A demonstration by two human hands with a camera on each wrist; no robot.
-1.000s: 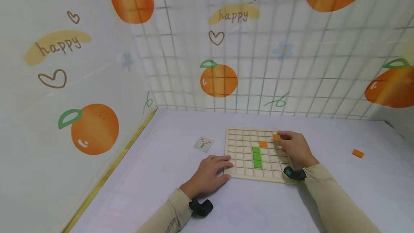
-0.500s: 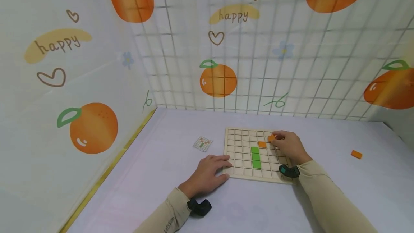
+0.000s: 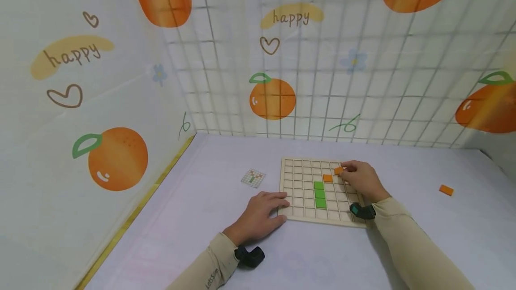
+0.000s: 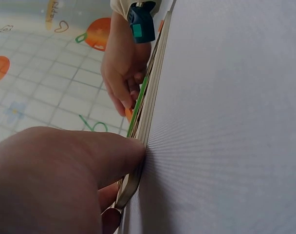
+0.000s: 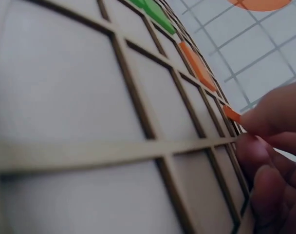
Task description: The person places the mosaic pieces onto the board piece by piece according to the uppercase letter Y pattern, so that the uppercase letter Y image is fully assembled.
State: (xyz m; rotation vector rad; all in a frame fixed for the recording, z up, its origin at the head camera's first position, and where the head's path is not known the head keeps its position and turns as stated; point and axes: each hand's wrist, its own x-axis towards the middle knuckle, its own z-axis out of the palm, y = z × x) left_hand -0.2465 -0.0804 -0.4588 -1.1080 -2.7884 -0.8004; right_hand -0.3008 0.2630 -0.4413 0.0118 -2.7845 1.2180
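Observation:
A light wooden grid board (image 3: 300, 191) lies on the table. My left hand (image 3: 260, 216) rests on its left edge with fingers extended, the thumb near the front corner; the left wrist view shows that thumb (image 4: 121, 151) against the board's side. Beyond the board's middle, my right hand (image 3: 364, 181) pinches an orange tile (image 3: 337, 171) at the far rows. The right wrist view shows this tile (image 5: 231, 113) tilted at the grid, partly hidden by fingertips. Another orange tile (image 3: 328, 178) sits in the grid to its left, and a column of green tiles (image 3: 320, 194) lies nearer.
A small card (image 3: 253, 177) printed with a coloured grid pattern lies left of the board. One loose orange tile (image 3: 446, 190) is on the table far to the right. White curtains (image 3: 225, 66) with printed oranges stand behind and at the left.
My right hand has moved slightly left with the orange tile, bringing it closer to the other orange tile on the board. My left hand has stayed in place.

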